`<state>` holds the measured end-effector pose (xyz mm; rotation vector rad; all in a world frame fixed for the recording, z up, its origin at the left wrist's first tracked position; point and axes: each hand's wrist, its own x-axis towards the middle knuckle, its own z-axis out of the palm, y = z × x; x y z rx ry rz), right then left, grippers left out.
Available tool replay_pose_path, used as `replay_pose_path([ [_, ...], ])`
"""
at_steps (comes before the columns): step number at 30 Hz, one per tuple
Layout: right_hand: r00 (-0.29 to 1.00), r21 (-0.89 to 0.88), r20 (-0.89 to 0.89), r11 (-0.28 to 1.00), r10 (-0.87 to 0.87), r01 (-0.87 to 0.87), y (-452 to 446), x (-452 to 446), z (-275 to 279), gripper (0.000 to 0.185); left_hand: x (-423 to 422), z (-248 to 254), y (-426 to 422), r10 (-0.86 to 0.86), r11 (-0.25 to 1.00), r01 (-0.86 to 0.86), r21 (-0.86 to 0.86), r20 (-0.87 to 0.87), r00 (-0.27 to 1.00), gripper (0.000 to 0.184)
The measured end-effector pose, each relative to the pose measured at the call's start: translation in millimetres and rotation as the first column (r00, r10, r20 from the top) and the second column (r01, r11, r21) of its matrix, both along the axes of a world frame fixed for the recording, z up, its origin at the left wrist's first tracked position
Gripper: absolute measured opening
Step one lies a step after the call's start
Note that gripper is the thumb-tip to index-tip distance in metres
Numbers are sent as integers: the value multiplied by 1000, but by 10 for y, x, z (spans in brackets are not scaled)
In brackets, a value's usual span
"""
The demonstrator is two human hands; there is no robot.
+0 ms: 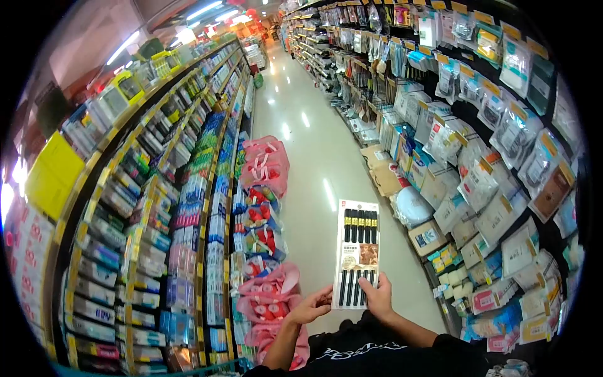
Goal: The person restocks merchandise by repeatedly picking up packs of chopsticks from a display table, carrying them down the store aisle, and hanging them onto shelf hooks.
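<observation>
A tall flat pack of chopsticks [360, 254] is upright in front of my body, its printed face towards me. Black sticks with gold bands show through it, and a brown picture panel crosses its middle. My right hand [379, 300] grips the lower right edge, thumb on the front and the other fingers hidden behind. At the lower left edge, my left hand [313, 306] holds the pack with curled fingers, their tips partly behind it.
A pale glossy aisle floor [301, 163] runs ahead. On the left, shelves [207, 163] carry boxed goods, with pink bags [265, 164] along their foot. Hanging packets [465, 182] line the right rack. A teal basket rim [207, 369] shows at the bottom left.
</observation>
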<state>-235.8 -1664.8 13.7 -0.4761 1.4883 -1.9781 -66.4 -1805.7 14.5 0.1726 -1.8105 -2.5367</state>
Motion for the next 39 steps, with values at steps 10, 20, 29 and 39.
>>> replay_pose_path([
  [10, 999, 19, 19, 999, -40, 40, -1802, -1677, -352, 24, -1782, 42, -1849, -85, 995, 86, -58, 18, 996, 77],
  [20, 984, -54, 79, 986, 159, -155, -3926, -3406, -108, 29, -3258, 100, -3748, 35, 998, -33, 47, -35, 999, 77],
  [29, 978, 24, -29, 979, 205, -204, -5887, -4857, -92, 25, -4676, -190, -5711, 80, 987, -64, 147, -105, 991, 76],
  [39, 997, 59, -34, 996, 64, -62, -7809, -6580, 64, 28, -6566, 107, -7898, -98, 989, 111, 93, -133, 986, 75],
])
